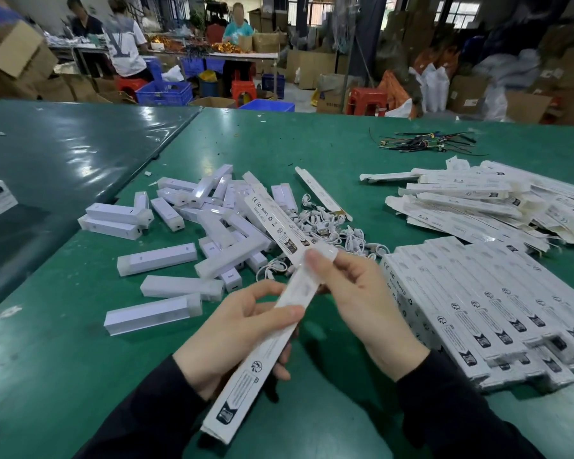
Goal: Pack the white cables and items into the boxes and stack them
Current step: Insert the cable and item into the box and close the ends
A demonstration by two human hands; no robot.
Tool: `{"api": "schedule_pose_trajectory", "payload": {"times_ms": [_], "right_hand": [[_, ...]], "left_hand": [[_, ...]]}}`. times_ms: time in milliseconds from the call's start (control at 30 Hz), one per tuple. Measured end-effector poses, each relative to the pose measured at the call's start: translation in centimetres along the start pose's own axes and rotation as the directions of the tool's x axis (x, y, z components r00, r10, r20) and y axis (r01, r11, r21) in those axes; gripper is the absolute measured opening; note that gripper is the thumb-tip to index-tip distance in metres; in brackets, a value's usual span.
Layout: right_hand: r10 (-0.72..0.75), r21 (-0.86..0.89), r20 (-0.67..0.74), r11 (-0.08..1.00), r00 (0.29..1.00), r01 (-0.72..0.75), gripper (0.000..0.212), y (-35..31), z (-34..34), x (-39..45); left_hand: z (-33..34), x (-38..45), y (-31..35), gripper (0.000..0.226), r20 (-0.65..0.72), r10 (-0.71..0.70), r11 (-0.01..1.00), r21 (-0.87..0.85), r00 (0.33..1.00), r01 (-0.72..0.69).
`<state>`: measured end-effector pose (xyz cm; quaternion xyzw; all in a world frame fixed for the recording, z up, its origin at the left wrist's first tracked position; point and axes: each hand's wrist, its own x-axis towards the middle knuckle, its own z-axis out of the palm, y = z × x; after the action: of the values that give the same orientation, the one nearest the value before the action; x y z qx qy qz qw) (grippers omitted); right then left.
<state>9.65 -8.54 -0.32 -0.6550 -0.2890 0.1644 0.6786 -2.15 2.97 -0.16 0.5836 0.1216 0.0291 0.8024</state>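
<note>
Head view shows, nearest, the left hand curled round the middle of a long, slim white carton, while the right hand pinches its far end where a frosted light bar enters; thin card looks light and easily crushed, so holding its narrow sides seems wisest. Beyond on the green bench lie smooth rigid plastic bars, limp coiled white cables, packed boxes in rows at right, and flat cartons farther.
</note>
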Motion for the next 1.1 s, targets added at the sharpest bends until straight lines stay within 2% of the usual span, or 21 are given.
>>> {"api": "schedule_pose_trajectory", "payload": {"times_ms": [67, 100, 133, 167, 200, 233, 267, 367, 433, 467, 500, 533, 567, 600, 633, 667, 700, 800, 933, 1100], "right_hand": [[-0.044, -0.093, -0.164, 0.995, 0.986, 0.029, 0.027, 0.3, -0.5, 0.5], [-0.103, -0.245, -0.209, 0.968, 0.973, 0.050, 0.021, 0.5, -0.9, 0.6], [-0.166, -0.493, -0.190, 0.868, 0.968, 0.052, 0.019, 0.9, -1.4, 0.7], [-0.179, -0.726, -0.105, 0.686, 0.978, 0.048, 0.028, 1.2, -1.7, 0.7], [-0.124, -0.874, -0.011, 0.484, 0.992, 0.051, 0.043, 1.8, -2.0, 0.6], [-0.044, -0.939, 0.037, 0.340, 0.998, 0.050, 0.055, 2.3, -2.2, 0.6], [0.010, -0.964, 0.048, 0.263, 0.999, 0.043, 0.060, 2.7, -2.2, 0.7], [-0.027, -0.981, 0.054, 0.185, 0.998, 0.058, 0.040, 2.6, -2.0, 0.7], [-0.109, -0.976, 0.060, 0.200, 0.992, 0.081, 0.029, 2.2, -2.1, 0.7], [-0.170, -0.962, 0.066, 0.253, 0.983, 0.108, 0.026, 2.1, -2.2, 0.6], [-0.245, -0.924, 0.065, 0.350, 0.967, 0.151, 0.025, 2.0, -2.0, 0.6], [-0.318, -0.840, 0.042, 0.502, 0.947, 0.206, 0.023, 1.8, -1.7, 0.4], [-0.347, -0.688, -0.006, 0.682, 0.938, 0.248, 0.020, 1.4, -1.2, 0.2], [-0.310, -0.470, -0.044, 0.845, 0.950, 0.254, 0.019, 0.9, -0.7, 0.1], [-0.235, -0.224, -0.046, 0.950, 0.971, 0.219, 0.020, 0.4, -0.2, -0.2], [-0.159, -0.027, -0.022, 0.987, 0.987, 0.158, 0.020, 0.1, 0.3, -0.4], [-0.097, 0.074, 0.009, 0.993, 0.995, 0.096, 0.019, -0.1, 0.6, -0.6], [0.018, 0.187, 0.025, 0.982, 1.000, -0.022, 0.012, -0.1, 1.3, -0.9], [0.065, 0.329, 0.007, 0.942, 0.998, -0.064, 0.010, 0.2, 1.7, -1.3], [0.140, 0.409, 0.024, 0.902, 0.990, -0.137, 0.007, 0.3, 2.1, -1.5]], "left_hand": [[-0.2, 0.3, -0.1, 0.045, -0.001, -0.003, 0.998, -0.067, 1.000, 0.003], [-0.4, 0.4, 0.0, 0.045, -0.016, -0.006, 0.995, -0.101, 1.000, 0.005], [-0.6, 0.5, 0.1, 0.045, -0.034, -0.011, 0.990, -0.140, 0.999, 0.006], [-0.9, 0.5, 0.2, 0.045, -0.048, -0.020, 0.982, -0.189, 0.999, 0.010], [-1.2, 0.5, 0.4, 0.044, -0.056, -0.034, 0.968, -0.248, 0.998, 0.020], [-1.5, 0.5, 0.5, 0.042, -0.054, -0.053, 0.950, -0.311, 0.997, 0.034], [-1.7, 0.6, 0.6, 0.041, -0.044, -0.069, 0.929, -0.367, 0.997, 0.048], [-1.9, 0.7, 0.8, 0.039, -0.031, -0.064, 0.909, -0.415, 0.998, 0.045], [-1.9, 0.9, 0.6, 0.044, -0.084, -0.018, 0.937, -0.350, 0.996, -0.012], [-1.8, 0.9, 0.6, 0.043, -0.126, 0.005, 0.951, -0.307, 0.992, -0.043], [-1.8, 1.0, 0.6, 0.041, -0.168, 0.018, 0.960, -0.272, 0.986, -0.064], [-1.8, 1.1, 0.6, 0.041, -0.205, 0.018, 0.965, -0.252, 0.979, -0.070], [-1.8, 1.1, 0.6, 0.044, -0.240, 0.009, 0.968, -0.240, 0.971, -0.068], [-1.9, 1.1, 0.6, 0.046, -0.269, 0.003, 0.972, -0.226, 0.963, -0.066], [-1.9, 1.0, 0.6, 0.046, -0.292, 0.006, 0.976, -0.206, 0.956, -0.069], [-1.8, 1.0, 0.6, 0.048, -0.303, 0.016, 0.981, -0.180, 0.953, -0.074], [-1.7, 0.9, 0.6, 0.050, -0.307, 0.028, 0.985, -0.155, 0.951, -0.079], [-1.3, 0.8, 0.5, 0.053, -0.323, 0.036, 0.993, -0.092, 0.946, -0.069], [-1.2, 0.7, 0.5, 0.044, -0.323, 0.027, 0.998, -0.050, 0.946, -0.046], [-0.8, 0.6, 0.4, 0.040, -0.344, 0.079, 0.994, -0.038, 0.936, -0.098]]}}
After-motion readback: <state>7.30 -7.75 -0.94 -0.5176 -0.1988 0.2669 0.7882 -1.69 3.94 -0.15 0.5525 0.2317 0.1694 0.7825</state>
